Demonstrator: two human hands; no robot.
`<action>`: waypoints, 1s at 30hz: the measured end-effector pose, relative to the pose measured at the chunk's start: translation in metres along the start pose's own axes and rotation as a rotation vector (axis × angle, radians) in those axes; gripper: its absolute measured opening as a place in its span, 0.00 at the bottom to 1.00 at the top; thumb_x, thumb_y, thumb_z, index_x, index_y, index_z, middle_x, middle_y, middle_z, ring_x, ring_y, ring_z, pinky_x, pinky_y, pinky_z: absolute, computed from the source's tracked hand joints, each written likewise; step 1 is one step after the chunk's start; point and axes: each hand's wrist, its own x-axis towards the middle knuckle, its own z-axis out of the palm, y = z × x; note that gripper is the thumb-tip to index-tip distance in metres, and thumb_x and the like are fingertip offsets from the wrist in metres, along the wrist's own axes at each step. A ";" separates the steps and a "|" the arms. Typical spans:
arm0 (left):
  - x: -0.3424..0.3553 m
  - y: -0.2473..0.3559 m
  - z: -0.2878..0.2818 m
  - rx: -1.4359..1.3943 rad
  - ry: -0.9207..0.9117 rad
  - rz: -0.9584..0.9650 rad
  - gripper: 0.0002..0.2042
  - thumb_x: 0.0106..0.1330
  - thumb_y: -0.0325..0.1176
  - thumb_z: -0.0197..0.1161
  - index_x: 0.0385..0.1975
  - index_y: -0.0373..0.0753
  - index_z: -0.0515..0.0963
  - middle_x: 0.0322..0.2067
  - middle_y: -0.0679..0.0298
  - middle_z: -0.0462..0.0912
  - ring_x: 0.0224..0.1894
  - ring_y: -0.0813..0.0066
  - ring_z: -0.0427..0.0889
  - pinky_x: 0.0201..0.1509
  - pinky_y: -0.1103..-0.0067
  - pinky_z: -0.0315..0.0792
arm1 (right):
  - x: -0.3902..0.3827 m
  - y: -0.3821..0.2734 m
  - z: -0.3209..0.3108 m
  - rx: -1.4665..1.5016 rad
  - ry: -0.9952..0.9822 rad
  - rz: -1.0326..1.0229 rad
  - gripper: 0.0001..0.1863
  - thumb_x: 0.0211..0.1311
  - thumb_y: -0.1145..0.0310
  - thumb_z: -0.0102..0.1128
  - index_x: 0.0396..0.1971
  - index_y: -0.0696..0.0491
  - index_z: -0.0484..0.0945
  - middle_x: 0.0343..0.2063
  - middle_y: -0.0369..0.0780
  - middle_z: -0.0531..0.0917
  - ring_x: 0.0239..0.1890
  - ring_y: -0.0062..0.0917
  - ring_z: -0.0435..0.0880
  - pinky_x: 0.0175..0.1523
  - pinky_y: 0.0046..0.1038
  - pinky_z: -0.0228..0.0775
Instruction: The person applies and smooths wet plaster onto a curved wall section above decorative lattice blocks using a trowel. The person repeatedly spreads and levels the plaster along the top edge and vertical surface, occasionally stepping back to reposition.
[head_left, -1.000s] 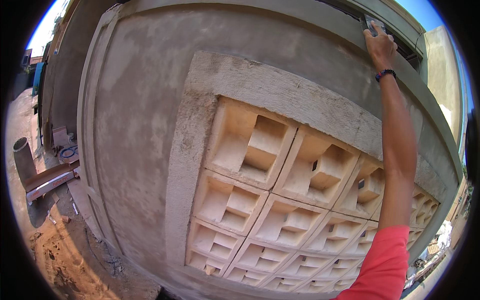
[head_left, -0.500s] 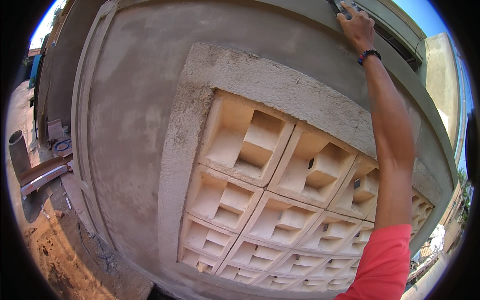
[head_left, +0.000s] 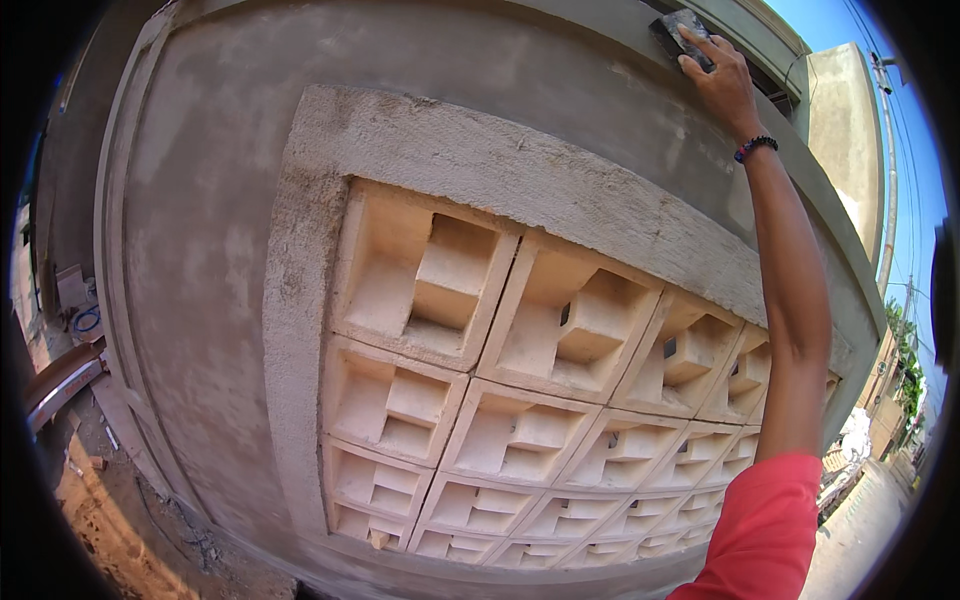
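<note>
High at the upper right, my right hand (head_left: 722,82) is closed around a dark grey, worn, sponge-like block (head_left: 686,38). The block lies against the upper band of the grey plastered wall (head_left: 230,200), just under a ledge. My thumb is on its lower side and the fingers are bent over its right side. A dark beaded bracelet (head_left: 755,148) circles the wrist, and the bare forearm rises from a red sleeve (head_left: 765,520). My left hand is out of view.
Below the arm, cream ventilation blocks (head_left: 500,400) form a grid inside a rough, paler plaster border (head_left: 300,220). Dug earth (head_left: 110,510) and a long box (head_left: 65,385) lie at the lower left. A pole (head_left: 888,180) and wires stand beyond the wall's right end.
The wall has shifted left in view as the head turned right. My right hand has moved slightly down and right in the picture, and more of the block now shows.
</note>
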 end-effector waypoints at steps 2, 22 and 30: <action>-0.013 -0.001 -0.002 0.007 -0.003 -0.026 0.19 0.60 0.40 0.59 0.47 0.35 0.74 0.39 0.49 0.76 0.41 0.52 0.76 0.48 0.60 0.69 | -0.022 -0.020 -0.002 -0.004 0.036 -0.237 0.22 0.56 0.58 0.62 0.54 0.34 0.78 0.48 0.49 0.80 0.49 0.40 0.80 0.59 0.35 0.68; -0.011 0.011 0.002 -0.044 -0.053 -0.029 0.18 0.59 0.38 0.59 0.46 0.34 0.74 0.37 0.50 0.76 0.39 0.53 0.76 0.46 0.61 0.69 | -0.038 0.015 -0.007 -0.013 0.042 -0.193 0.25 0.56 0.59 0.63 0.57 0.33 0.75 0.51 0.50 0.78 0.52 0.41 0.77 0.60 0.36 0.66; 0.009 -0.009 -0.009 -0.018 -0.006 -0.021 0.18 0.59 0.37 0.60 0.46 0.34 0.74 0.37 0.50 0.76 0.38 0.53 0.77 0.46 0.62 0.70 | -0.049 0.073 -0.025 -0.273 0.018 0.548 0.26 0.55 0.50 0.55 0.56 0.37 0.77 0.45 0.49 0.82 0.50 0.40 0.78 0.58 0.39 0.65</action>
